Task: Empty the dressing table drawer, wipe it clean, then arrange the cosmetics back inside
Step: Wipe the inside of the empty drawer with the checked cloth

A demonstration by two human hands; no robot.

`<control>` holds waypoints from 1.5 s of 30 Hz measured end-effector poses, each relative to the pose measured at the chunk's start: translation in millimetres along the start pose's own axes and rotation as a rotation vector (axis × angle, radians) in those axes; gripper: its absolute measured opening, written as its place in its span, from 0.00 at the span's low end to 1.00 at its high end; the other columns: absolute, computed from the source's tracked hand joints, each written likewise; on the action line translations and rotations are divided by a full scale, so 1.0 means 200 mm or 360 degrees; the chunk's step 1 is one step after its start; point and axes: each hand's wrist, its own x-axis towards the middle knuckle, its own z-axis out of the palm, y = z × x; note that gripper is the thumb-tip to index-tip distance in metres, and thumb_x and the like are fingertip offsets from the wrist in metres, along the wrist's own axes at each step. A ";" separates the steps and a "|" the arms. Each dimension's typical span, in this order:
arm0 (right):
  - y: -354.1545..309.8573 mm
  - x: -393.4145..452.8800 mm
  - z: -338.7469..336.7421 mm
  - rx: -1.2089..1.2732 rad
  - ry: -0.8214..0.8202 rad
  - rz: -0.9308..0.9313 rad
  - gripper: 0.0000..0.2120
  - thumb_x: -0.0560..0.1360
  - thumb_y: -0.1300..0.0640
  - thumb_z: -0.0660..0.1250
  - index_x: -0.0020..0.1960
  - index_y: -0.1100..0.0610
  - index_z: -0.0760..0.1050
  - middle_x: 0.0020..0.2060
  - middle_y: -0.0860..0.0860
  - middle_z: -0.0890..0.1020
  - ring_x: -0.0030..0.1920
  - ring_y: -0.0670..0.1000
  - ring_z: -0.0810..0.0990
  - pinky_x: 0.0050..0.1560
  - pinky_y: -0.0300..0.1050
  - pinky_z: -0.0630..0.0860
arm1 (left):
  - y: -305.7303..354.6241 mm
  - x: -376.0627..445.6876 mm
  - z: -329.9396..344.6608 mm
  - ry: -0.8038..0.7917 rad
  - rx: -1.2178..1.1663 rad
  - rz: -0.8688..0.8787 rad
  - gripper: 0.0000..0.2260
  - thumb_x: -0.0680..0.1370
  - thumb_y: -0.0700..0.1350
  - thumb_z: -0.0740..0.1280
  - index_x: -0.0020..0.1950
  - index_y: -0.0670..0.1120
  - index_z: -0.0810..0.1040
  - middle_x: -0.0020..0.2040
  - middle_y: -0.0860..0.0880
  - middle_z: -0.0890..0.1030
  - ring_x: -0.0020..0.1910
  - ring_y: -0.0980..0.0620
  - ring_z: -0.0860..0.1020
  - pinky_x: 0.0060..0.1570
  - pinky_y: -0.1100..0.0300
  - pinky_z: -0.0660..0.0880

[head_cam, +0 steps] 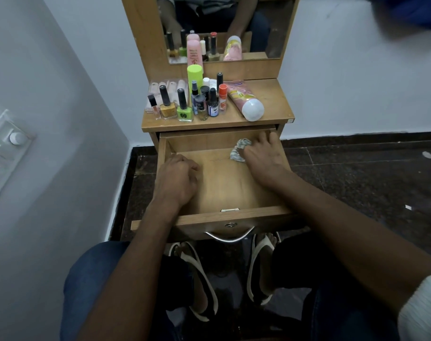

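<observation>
Cloth [240, 150] sits bunched under the right hand [261, 156], whose fingers curl over it and press it into the far right corner of the drawer [224, 183] — likely to reach dust where the back wall meets the floor. The left hand [176, 180] rests inside near the left wall, fingers loosely curled and holding nothing, probably steadying the pulled-out drawer against the wiping.

The drawer holds only the two hands and the cloth; its wooden floor is bare, so the emptying looks done and the wiping is under way.

The cosmetics [199, 102] wait on the surface [271, 99] above, out of the way — small bottles standing in a tight cluster on the left, a yellow one [168, 110] and a green one [185, 113] at the front, a tall lime bottle [194, 76] behind. A pink tube [244, 99] lies on its side to the right, white cap toward the front edge. The mirror [224, 28] behind repeats them.
</observation>
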 end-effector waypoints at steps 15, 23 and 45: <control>0.03 -0.15 -0.14 0.0421 -0.0387 -0.0145 0.09 0.76 0.59 0.73 0.56 0.57 0.78 0.44 0.52 0.77 0.46 0.52 0.77 0.47 0.48 0.78 | 0.01 0.01 0.01 0.0053 -0.0021 -0.0044 0.10 0.78 0.42 0.74 0.59 0.49 0.86 0.61 0.47 0.81 0.64 0.46 0.77 0.69 0.52 0.70; -0.02 -0.31 -0.17 0.0743 -0.0671 -0.0194 0.12 0.74 0.64 0.72 0.48 0.56 0.69 0.47 0.53 0.76 0.46 0.53 0.76 0.40 0.45 0.71 | 0.02 0.01 0.01 0.0067 0.0009 -0.0046 0.10 0.78 0.44 0.75 0.59 0.51 0.86 0.63 0.47 0.81 0.64 0.48 0.77 0.69 0.53 0.70; 0.08 -0.19 -0.21 0.0659 -0.0978 -0.0257 0.08 0.78 0.62 0.70 0.57 0.58 0.81 0.54 0.54 0.83 0.51 0.52 0.81 0.43 0.44 0.77 | 0.02 0.04 0.03 -0.0102 -0.0112 0.0064 0.14 0.77 0.45 0.76 0.62 0.51 0.85 0.63 0.49 0.81 0.66 0.47 0.76 0.70 0.50 0.72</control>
